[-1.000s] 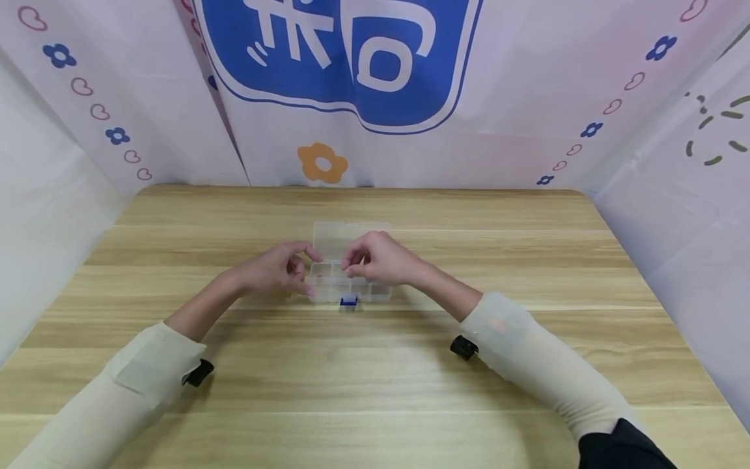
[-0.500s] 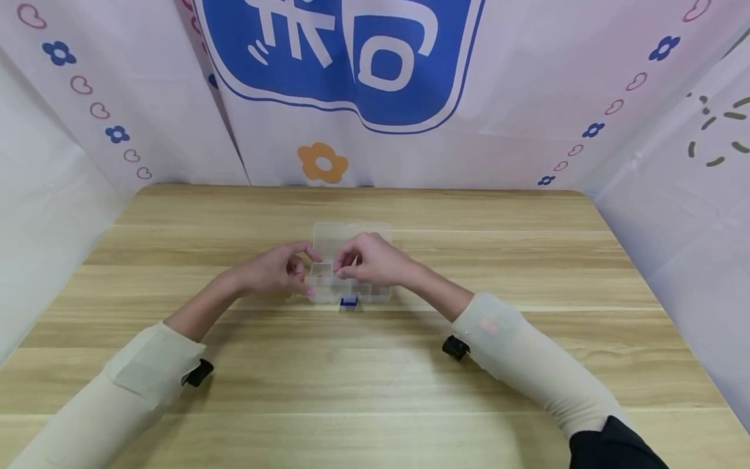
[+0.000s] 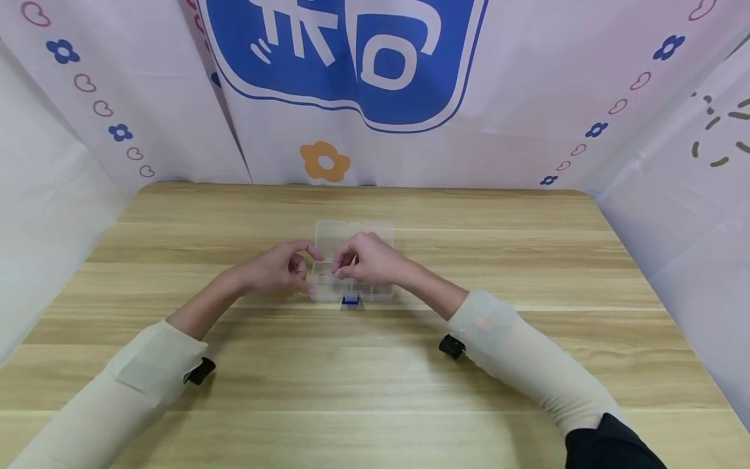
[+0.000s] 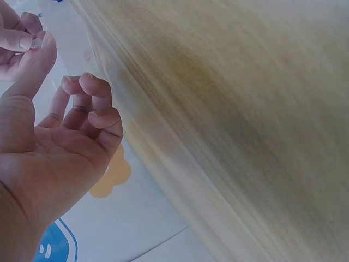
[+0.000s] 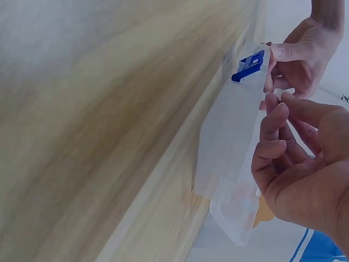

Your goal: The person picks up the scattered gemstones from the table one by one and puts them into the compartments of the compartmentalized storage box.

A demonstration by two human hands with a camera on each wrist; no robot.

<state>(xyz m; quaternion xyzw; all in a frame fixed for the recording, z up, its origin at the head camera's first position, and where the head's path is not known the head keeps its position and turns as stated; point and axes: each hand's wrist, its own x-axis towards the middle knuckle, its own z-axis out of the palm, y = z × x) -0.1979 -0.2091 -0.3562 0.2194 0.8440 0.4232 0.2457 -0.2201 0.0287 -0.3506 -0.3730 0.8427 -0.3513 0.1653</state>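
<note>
A clear plastic compartment box [image 3: 381, 293] lies on the table with its lid [image 3: 329, 234] folded back. Its blue latch [image 3: 350, 300] faces the front. At the box's left end, my left hand [image 3: 272, 268] holds it, thumb at the front corner and index finger near the hinge side. Over the left compartments, my right hand [image 3: 375, 262] pinches a small whitish piece [image 5: 278, 93] between thumb and index finger. The piece shows in both wrist views, too small to tell its kind. My right hand hides part of the compartments in the head view.
The wooden table [image 3: 375, 365] reaches to a printed cloth backdrop [image 3: 498, 130] at the back, with cloth on both sides. Pale sleeves with black wrist cameras [image 3: 452, 346] cover both forearms.
My right hand has moved a little left over the box, its fingers still pinched. The left hand has stayed at the box's left end.
</note>
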